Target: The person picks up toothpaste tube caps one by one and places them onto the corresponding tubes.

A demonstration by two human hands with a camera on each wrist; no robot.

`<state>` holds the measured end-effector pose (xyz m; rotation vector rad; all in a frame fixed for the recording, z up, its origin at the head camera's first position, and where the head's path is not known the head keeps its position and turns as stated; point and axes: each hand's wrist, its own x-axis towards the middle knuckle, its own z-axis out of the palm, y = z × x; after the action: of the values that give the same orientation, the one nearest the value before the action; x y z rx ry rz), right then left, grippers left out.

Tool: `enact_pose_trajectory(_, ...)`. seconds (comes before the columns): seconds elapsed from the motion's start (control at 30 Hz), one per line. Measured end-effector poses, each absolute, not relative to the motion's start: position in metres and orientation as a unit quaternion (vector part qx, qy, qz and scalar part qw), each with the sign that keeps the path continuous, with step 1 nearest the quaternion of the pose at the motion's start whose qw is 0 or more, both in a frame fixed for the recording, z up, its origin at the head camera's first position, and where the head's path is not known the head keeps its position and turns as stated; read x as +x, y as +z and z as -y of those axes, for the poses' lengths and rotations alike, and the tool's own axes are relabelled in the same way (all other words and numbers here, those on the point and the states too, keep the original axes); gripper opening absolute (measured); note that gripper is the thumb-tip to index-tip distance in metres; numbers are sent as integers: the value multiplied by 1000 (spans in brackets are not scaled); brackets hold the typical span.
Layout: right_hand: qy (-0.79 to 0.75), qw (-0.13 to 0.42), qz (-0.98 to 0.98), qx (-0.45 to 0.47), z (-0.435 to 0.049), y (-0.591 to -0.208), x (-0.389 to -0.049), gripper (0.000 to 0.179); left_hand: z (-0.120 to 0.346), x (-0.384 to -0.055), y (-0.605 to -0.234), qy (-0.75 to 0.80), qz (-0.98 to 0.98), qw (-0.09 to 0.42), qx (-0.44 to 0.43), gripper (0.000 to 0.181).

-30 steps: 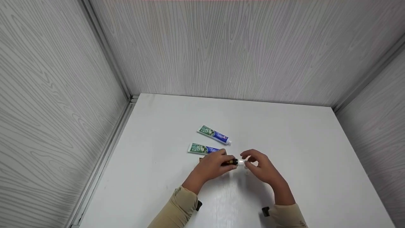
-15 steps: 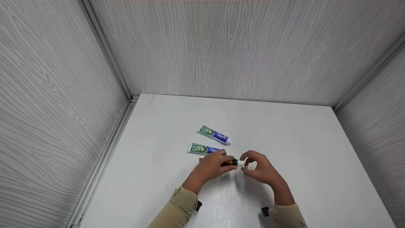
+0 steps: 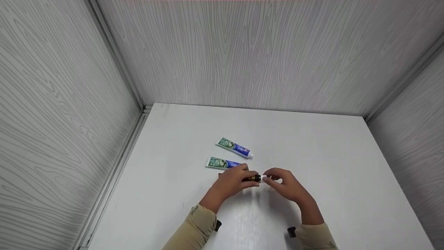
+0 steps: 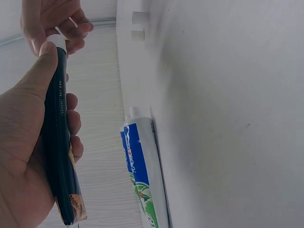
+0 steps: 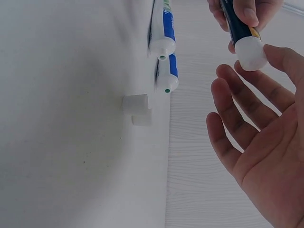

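My left hand (image 3: 229, 184) grips a dark toothpaste tube (image 4: 58, 118) around its body, with the capped end pointing right. In the left wrist view the thumb lies along the tube near the white cap (image 5: 251, 53). My right hand (image 3: 290, 186) pinches that cap between thumb and index finger, its other fingers loosely bent. Behind the left hand lie two blue, green and white toothpaste tubes: a far tube (image 3: 235, 148) and a nearer tube (image 3: 222, 163), partly covered by the hand. Both show bare nozzles in the right wrist view.
Two loose white caps stand on the white table (image 3: 166, 194): one cap (image 5: 135, 104) beside another cap (image 5: 142, 118). Grey wood-grain panels (image 3: 242, 52) rise behind the table and at both sides.
My right fingers have turned about the cap, moving off it and then closing on it again with the thumb forward. The left hand and the tubes have stayed put.
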<state>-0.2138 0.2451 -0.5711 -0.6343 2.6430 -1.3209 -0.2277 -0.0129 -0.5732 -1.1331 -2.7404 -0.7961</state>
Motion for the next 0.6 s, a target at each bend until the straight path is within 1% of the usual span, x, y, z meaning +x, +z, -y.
enact_pose_trajectory(0.13, -440, 73, -873, -195, -246, -572, -213, 32, 12, -227, -573, -262, 893, 29, -365, 43)
enact_pose_trajectory(0.23, -451, 69, -870, -186, -247, -572, -212, 35, 11, -227, -571, -263, 893, 28, -364, 44)
enact_pose_trajectory(0.43, -474, 26, -857, -200, -248, -572, -208, 23, 11, -227, -569, -266, 889, 32, -371, 41)
enact_pose_trajectory(0.6, -472, -6, -850, -234, -248, -571, -208, 37, 11, -227, -571, -270, 888, 31, -371, 40)
